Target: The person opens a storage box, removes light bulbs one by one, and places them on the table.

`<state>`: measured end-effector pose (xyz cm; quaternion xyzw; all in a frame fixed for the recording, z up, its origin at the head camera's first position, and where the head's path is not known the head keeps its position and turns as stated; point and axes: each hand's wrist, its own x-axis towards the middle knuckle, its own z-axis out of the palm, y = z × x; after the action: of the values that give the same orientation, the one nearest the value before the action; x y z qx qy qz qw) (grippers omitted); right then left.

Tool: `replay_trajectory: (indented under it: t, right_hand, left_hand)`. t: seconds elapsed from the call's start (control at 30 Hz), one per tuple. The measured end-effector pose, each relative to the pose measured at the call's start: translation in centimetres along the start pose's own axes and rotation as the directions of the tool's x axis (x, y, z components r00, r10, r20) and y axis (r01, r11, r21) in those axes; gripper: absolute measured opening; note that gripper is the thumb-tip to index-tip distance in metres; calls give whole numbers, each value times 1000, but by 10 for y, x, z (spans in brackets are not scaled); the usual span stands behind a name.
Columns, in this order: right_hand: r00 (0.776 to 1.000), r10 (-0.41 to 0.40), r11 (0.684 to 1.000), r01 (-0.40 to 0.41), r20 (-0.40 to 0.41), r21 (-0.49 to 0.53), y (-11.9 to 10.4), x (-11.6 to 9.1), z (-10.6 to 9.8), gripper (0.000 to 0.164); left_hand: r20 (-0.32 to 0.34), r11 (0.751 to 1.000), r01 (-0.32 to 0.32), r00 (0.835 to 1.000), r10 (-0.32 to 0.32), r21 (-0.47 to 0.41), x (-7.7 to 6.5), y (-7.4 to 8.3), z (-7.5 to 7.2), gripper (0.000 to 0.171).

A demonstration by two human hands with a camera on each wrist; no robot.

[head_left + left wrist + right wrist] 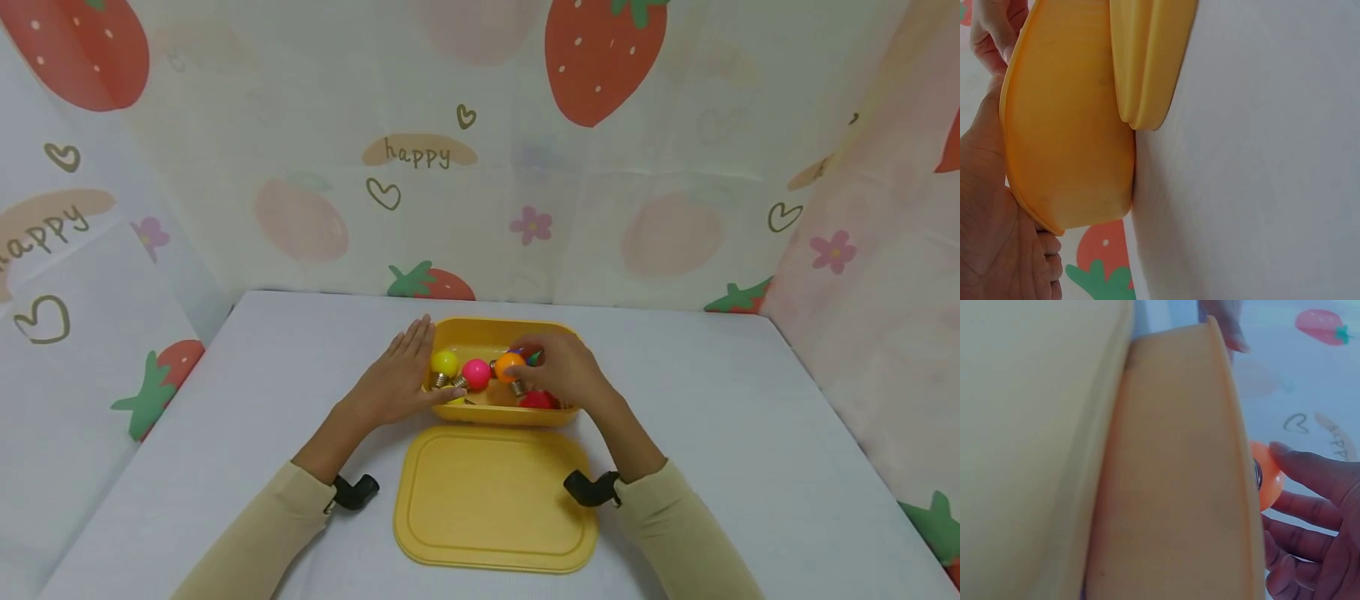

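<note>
A yellow plastic box (502,416) holds several small coloured light bulbs with metal screw bases. My left hand (396,379) rests at its left end, fingers straight and thumb reaching over the front rim. Inside the box, my right hand (564,367) pinches an orange bulb (510,364) between thumb and fingers; in the right wrist view that orange bulb (1270,481) shows just above the rim. A yellow bulb (445,362) and a pink bulb (476,373) lie to its left, and a red bulb (537,401) is below my right hand. Something green and blue is partly hidden behind my right fingers.
The yellow lid (495,500) lies flat in front of the box, between my forearms. Both are on a white-covered table (712,450). A strawberry-print curtain (450,225) hangs behind and at both sides. Black camera mounts (356,492) are on my wrists.
</note>
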<state>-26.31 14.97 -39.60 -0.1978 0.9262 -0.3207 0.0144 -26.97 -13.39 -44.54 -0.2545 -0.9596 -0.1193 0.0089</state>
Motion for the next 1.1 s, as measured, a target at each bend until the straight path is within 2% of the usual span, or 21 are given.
replay_trajectory:
  t: [0.2, 0.57, 1.1]
  right_hand:
    - [999, -18, 999, 19, -38, 40, 6, -1, -11, 38]
    - [997, 36, 993, -28, -72, 114, 14, -7, -33, 39]
    - [987, 108, 984, -89, -118, 154, 31, -15, -62, 41]
  left_hand:
    - [17, 1000, 7, 1000, -7, 8, 1, -1, 1, 113]
    - [19, 1000, 19, 1000, -20, 16, 0, 1, -1, 114]
    - [14, 1000, 18, 1000, -18, 4, 1, 2, -2, 112]
